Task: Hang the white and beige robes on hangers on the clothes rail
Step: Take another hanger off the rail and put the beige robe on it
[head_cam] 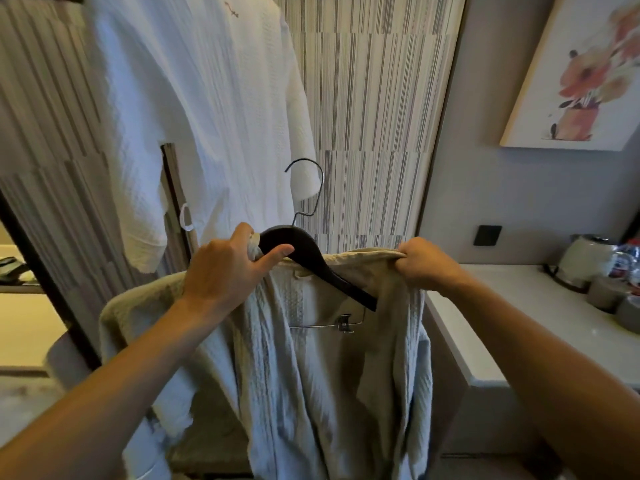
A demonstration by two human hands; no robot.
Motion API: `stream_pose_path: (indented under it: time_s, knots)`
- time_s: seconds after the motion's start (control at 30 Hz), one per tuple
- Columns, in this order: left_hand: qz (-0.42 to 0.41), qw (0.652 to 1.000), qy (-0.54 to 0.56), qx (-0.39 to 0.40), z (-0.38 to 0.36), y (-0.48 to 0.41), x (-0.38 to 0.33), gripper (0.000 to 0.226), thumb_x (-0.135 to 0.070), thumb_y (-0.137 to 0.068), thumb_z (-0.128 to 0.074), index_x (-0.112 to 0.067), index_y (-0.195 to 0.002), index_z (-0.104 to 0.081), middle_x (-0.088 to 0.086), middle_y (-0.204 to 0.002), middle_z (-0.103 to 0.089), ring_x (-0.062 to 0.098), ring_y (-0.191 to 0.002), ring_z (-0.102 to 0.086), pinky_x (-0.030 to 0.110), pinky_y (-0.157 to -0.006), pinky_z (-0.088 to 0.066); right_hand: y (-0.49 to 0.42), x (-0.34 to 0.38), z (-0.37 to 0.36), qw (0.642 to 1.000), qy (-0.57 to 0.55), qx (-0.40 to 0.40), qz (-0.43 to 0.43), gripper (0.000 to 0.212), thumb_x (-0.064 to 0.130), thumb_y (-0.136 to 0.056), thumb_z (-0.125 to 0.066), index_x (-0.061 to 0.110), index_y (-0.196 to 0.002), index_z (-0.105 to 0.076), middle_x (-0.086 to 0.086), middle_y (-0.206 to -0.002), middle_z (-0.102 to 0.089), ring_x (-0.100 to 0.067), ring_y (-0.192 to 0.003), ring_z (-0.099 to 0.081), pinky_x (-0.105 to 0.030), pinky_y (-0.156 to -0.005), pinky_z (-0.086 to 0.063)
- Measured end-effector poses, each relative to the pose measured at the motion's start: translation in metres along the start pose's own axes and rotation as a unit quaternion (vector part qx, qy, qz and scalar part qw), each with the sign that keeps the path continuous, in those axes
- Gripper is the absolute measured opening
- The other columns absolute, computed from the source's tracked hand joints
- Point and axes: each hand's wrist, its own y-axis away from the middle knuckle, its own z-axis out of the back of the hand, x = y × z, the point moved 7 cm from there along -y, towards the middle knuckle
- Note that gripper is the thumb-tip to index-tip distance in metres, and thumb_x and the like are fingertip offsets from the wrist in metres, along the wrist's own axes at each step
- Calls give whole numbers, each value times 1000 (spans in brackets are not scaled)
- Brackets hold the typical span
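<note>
The white robe (194,109) hangs high at the upper left, its top out of view. In front of me hangs the beige robe (311,368), draped from my two hands. My left hand (228,265) grips the left end of a dark wooden hanger (311,254) together with the robe's collar. The hanger's metal hook (313,181) points up, and its right arm lies inside the robe's neck opening. My right hand (422,265) pinches the robe's collar on the right, just above the hanger's right end. The clothes rail is not visible.
A striped wall panel (374,116) stands behind the robes. To the right a white counter (512,327) carries a kettle (585,258) and cups (606,292). A flower painting (585,74) hangs at the upper right. A dark frame edge (41,278) runs at the left.
</note>
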Motion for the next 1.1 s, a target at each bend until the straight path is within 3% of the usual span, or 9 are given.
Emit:
stream_pose_path:
  time_s: [0.13,0.3,0.37,0.43,0.53,0.63,0.8,0.93,1.1]
  knots:
    - [17,1000,9,18,-20,3,-9,67,-78,-80,-36,-12,-73,-43,0,-43,-41,23,-36,-45,28,-35,-36,12,14,5,982,-189,-14,-9,31,13,-92,-49,-12,-87,-66,-15,-70,-55,-21,-62,-50,-36,-59,-42]
    - [23,999,46,17,-34,3,-28,60,-74,-79,-39,-15,-78,-45,-3,-50,-44,21,-40,-47,21,-41,-30,46,77,14,913,-358,96,172,23,27,-96,-55,11,-105,-69,-11,-100,-67,-21,-94,-62,-35,-85,-50]
    - [50,994,97,5,-29,1,-18,64,-78,-78,-37,-15,-79,-48,-5,-51,-45,19,-42,-46,21,-41,-27,51,76,11,902,-343,129,229,27,36,-93,-56,25,-113,-70,-2,-117,-66,-21,-114,-59,-40,-100,-45]
    - [75,982,171,-12,-21,-2,-9,67,-84,-74,-33,-19,-75,-47,-9,-48,-41,14,-42,-42,24,-42,-26,49,64,11,920,-287,72,258,25,38,-89,-59,28,-108,-71,2,-121,-60,-18,-117,-56,-45,-103,-46]
    - [81,971,223,-31,-11,-8,-8,58,-85,-72,-35,-28,-68,-42,-10,-47,-39,8,-40,-41,18,-41,-26,43,55,10,941,-225,1,251,29,39,-81,-72,23,-101,-59,0,-111,-59,-14,-103,-62,-43,-91,-56]
    - [65,962,264,-19,-7,-15,-24,39,-70,-76,-50,-33,-69,-43,-7,-50,-46,7,-55,-56,15,-45,-39,44,62,10,949,-169,56,261,39,39,-80,-76,23,-111,-58,5,-100,-65,-11,-86,-67,-31,-76,-60]
    - [39,922,365,120,-9,-30,-40,27,-50,-82,-62,-23,-87,-60,-7,-69,-63,9,-63,-59,14,-54,-41,51,62,29,934,-192,49,299,19,33,-84,-73,20,-98,-74,-1,-89,-73,-15,-84,-71,-31,-74,-60]
    - [20,861,455,225,-8,-42,-44,25,-35,-82,-66,-31,-107,-66,-17,-102,-73,3,-101,-67,16,-85,-49,55,53,43,927,-219,38,301,23,34,-83,-74,18,-99,-74,-6,-88,-74,-19,-82,-72,-37,-74,-61]
    - [18,873,429,231,-16,-45,-50,42,-47,-79,-68,-29,-116,-65,-15,-110,-72,7,-109,-64,30,-97,-51,57,43,54,936,-203,32,287,18,35,-84,-73,23,-98,-74,-4,-90,-74,-18,-83,-72,-35,-75,-61]
